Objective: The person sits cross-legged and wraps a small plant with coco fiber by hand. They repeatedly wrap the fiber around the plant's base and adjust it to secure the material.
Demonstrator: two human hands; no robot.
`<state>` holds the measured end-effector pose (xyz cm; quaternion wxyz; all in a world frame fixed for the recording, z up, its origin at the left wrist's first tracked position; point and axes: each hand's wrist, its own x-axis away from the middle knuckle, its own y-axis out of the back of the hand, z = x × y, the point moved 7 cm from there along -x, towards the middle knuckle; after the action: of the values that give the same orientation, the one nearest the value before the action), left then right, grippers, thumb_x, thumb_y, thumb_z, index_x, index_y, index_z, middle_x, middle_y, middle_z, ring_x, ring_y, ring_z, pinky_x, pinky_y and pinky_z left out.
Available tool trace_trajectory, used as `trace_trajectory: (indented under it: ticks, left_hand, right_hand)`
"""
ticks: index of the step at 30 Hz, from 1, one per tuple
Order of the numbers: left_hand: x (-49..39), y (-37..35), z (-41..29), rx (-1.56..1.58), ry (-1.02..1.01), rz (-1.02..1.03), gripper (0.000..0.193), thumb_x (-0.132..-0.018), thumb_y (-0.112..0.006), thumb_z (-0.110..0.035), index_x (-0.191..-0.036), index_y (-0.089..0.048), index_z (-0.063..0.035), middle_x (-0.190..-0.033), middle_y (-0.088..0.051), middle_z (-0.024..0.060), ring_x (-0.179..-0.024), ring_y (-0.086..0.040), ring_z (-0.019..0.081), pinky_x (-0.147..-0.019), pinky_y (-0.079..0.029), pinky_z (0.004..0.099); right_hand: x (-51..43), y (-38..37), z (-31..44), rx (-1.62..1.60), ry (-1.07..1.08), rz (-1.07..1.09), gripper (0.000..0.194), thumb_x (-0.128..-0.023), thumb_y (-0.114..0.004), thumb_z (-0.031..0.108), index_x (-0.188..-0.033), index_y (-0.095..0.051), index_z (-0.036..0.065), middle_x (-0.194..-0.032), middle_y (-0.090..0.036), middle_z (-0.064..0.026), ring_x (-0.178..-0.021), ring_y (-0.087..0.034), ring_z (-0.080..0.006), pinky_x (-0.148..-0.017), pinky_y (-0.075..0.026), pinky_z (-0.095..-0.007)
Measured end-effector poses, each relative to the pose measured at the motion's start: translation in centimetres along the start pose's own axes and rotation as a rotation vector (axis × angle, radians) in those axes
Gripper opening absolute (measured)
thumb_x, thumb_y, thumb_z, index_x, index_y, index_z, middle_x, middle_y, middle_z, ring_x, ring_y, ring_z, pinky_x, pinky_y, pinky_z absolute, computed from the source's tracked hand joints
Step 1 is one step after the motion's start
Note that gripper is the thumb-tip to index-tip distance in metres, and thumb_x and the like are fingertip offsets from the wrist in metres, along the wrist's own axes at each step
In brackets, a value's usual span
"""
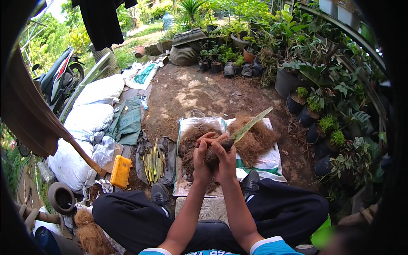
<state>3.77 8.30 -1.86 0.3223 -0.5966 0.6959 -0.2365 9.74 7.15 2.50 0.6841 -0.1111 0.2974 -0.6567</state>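
Both my hands meet over a white woven sack [188,191] on the ground. My left hand [204,159] and my right hand [224,159] close around a dark, fibre-wrapped clump [227,144]. A long, mottled green leaf [251,125] sticks out of the clump towards the upper right. Beneath and behind my hands lies a loose pile of brown fibre [188,140], with a lighter fibre pile [263,143] to its right. To the left, several long yellow-green leaves [153,162] rest on a black plastic bag [169,146]. My palms hide part of the clump.
Full white sacks [89,119], a folded green tarp [130,122] and a yellow plastic case [121,171] lie on the left. Potted plants [295,102] line the right side and back. A stone block [204,207] sits between my shoes. A motorcycle [60,76] stands at upper left.
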Motion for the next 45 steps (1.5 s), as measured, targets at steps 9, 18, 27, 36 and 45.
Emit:
trace_trajectory:
  ticks: [9,18,27,36,45]
  left_hand:
    - [1.0,-0.9,-1.6,-0.227,-0.231,-0.011,0.058,-0.086,-0.065,-0.039,-0.124,-0.04,-0.0033,-0.097,-0.062,0.0051,-0.093,-0.058,0.0104,-0.08,-0.046,0.0194]
    - [-0.2,1.6,3.5,0.314,0.2,-0.208,0.036,-0.097,-0.043,-0.036,-0.115,-0.056,-0.0066,-0.101,-0.062,0.006,-0.097,-0.057,0.0148,-0.08,-0.049,0.0267]
    - [0.6,1.8,-0.5,-0.434,-0.106,-0.061,0.034,-0.096,-0.042,-0.034,-0.101,-0.057,-0.0034,-0.093,-0.059,0.0035,-0.082,-0.054,0.0088,-0.071,-0.047,0.0254]
    - [-0.7,1.4,2.7,0.835,0.287,-0.074,0.028,-0.099,-0.04,-0.037,-0.101,-0.053,-0.0118,-0.073,-0.045,-0.005,-0.061,-0.042,0.0037,-0.054,-0.036,0.0185]
    - [-0.5,1.2,-0.3,0.198,0.016,-0.138,0.048,-0.097,-0.037,-0.046,-0.123,-0.046,-0.006,-0.121,-0.052,0.0102,-0.111,-0.052,0.0202,-0.098,-0.041,0.0348]
  right_hand:
    - [0.4,1.6,-1.0,-0.161,-0.153,-0.105,0.025,-0.091,-0.058,0.025,-0.092,-0.053,0.001,-0.088,-0.064,-0.0159,-0.076,-0.065,-0.021,-0.067,-0.053,-0.0301]
    - [0.1,0.7,1.5,0.609,0.295,-0.147,0.025,-0.086,-0.065,0.025,-0.099,-0.057,0.005,-0.105,-0.064,-0.0112,-0.096,-0.059,-0.0194,-0.083,-0.045,-0.0302]
    - [1.4,-1.9,3.5,1.12,0.637,0.049,0.019,-0.08,-0.066,0.023,-0.095,-0.066,0.011,-0.109,-0.066,-0.0061,-0.117,-0.054,-0.0263,-0.105,-0.029,-0.0442]
    - [0.5,-2.2,1.8,1.078,0.511,0.236,0.043,-0.074,-0.073,0.033,-0.108,-0.06,0.011,-0.124,-0.058,-0.0061,-0.123,-0.047,-0.0273,-0.103,-0.029,-0.0443]
    - [-0.4,-0.7,1.5,1.006,0.462,0.142,0.039,-0.077,-0.071,0.016,-0.111,-0.056,0.003,-0.125,-0.055,-0.0151,-0.119,-0.05,-0.0327,-0.099,-0.038,-0.0415]
